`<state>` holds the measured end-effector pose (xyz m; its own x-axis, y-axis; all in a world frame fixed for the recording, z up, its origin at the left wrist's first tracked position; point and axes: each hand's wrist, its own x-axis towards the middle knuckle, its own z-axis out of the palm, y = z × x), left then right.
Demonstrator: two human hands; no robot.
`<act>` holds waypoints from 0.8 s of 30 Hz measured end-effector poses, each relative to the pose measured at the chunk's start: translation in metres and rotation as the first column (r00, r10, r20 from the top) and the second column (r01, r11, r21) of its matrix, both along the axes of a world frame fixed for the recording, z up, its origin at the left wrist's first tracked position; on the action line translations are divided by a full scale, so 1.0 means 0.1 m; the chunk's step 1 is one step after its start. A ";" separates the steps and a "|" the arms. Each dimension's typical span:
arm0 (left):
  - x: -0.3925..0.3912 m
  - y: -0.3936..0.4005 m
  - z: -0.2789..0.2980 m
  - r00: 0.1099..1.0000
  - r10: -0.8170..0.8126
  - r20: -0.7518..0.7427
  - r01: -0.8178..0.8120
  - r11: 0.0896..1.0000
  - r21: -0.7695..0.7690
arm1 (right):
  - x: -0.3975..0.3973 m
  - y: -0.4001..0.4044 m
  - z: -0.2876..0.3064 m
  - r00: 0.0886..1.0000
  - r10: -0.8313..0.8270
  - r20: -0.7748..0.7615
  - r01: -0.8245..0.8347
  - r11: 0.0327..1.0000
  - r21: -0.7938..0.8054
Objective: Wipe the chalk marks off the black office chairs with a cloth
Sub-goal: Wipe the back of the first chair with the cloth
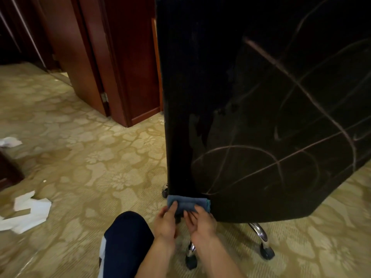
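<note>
The back of a black office chair (251,97) fills the right of the head view, crossed by pale chalk lines and curves (285,77). A folded blue cloth (187,203) sits against the chair back's bottom left corner. My left hand (166,220) pinches the cloth's left end with thumb and fingers. My right hand (200,219) grips its right part from below. Both hands sit side by side just under the chair's lower edge.
The chair's chrome legs and black castors (266,251) stand on patterned beige carpet (90,167). Crumpled white paper (30,213) lies on the floor at left. Dark red wooden door frames (112,63) stand behind. My knee in dark trousers (126,243) is at the bottom.
</note>
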<state>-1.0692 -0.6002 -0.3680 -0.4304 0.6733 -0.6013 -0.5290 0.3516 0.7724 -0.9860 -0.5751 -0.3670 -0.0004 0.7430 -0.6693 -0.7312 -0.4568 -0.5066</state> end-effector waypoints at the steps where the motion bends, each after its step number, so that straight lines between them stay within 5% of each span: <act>1: -0.04 -0.03 0.03 0.999 -0.047 0.017 0.046 0.999 0.017 | 0.00 0.00 0.00 1.000 0.001 -0.009 -0.001 1.000 -0.004; 6: -0.16 -0.07 0.09 0.955 -0.276 0.108 0.273 0.961 0.041 | -0.01 -0.01 0.00 0.999 0.025 0.024 -0.025 1.000 0.000; 10: -0.18 -0.11 0.10 0.948 -0.299 0.110 0.293 0.954 0.072 | -0.02 -0.02 0.04 0.999 0.021 0.041 -0.021 1.000 0.001; 16: -0.16 0.03 0.10 0.991 -0.136 -0.008 0.135 0.976 0.173 | 0.00 -0.01 0.06 0.998 0.011 0.055 -0.016 0.997 0.081; 24: 0.11 0.23 0.03 0.992 0.087 -0.091 -0.078 0.992 0.098 | -0.02 0.00 0.21 0.982 -0.048 0.183 0.040 0.998 0.046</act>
